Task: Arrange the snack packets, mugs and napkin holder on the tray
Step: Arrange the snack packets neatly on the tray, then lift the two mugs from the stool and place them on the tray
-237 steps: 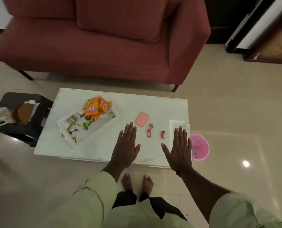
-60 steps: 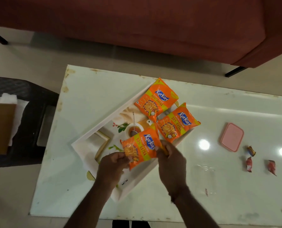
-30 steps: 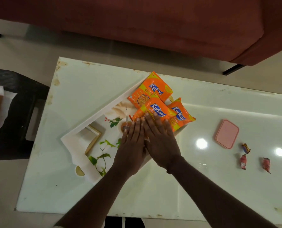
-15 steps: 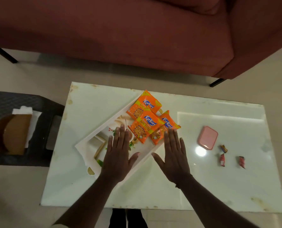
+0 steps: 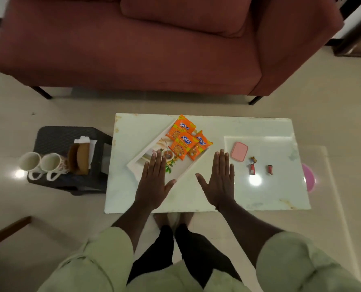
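A white printed tray lies at an angle on the white low table. Three orange snack packets overlap on the tray's far end. My left hand is flat and open over the tray's near end, holding nothing. My right hand is flat and open over the bare table just right of the tray. Two white mugs and a brown napkin holder with white napkins stand on a dark stool left of the table.
A pink lidded box and three small wrapped sweets lie on the table's right half. A red sofa stands beyond the table. A pink bowl sits on the floor at the table's right end.
The packets went from my hands onto the tray's far end. Both hands then drew back and apart, flat and empty. The view pulled back, showing the stool with mugs.
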Demonstrator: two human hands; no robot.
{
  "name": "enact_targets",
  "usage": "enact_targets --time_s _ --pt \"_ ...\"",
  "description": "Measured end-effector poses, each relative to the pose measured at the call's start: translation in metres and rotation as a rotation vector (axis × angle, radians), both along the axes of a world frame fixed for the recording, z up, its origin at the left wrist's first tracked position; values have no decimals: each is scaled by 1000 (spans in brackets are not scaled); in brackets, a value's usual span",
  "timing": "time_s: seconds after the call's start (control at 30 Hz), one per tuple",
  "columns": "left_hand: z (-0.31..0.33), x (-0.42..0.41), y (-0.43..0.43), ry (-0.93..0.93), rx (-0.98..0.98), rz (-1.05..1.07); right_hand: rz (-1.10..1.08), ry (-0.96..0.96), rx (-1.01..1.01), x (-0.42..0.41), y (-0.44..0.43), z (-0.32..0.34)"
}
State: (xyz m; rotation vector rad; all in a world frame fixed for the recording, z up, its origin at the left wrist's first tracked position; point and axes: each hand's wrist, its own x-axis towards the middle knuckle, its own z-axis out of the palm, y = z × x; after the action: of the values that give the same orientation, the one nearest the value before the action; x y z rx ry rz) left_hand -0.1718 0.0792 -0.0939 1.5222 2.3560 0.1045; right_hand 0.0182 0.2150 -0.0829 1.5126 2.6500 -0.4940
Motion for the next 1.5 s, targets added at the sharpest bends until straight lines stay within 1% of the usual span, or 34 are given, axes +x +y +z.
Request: enact_targets --time_s 0.2,0.3,0.43,0.7,0.9,1.07,1.23,1.5 --pt "40 9 -13 2 91 108 60 39 67 7 -9 46" --pt "48 7 -13 35 118 94 69 58 92 11 -8 54" --pt "56 11 -17 81 126 97 104 70 109 24 -7 58" --pt "73 55 -21 43 110 208 143 134 96 49 6 60" --pt "82 65 -41 56 115 307 199 151 85 48 -6 59" --pt "86 48 -71 85 133 363 258 187 85 29 -20 60" --pt "87 21 -109 103 110 400 288 202 87 -9 -48 63" --pt "87 -53 -204 96 116 368 242 258 76 -93 -136 70"
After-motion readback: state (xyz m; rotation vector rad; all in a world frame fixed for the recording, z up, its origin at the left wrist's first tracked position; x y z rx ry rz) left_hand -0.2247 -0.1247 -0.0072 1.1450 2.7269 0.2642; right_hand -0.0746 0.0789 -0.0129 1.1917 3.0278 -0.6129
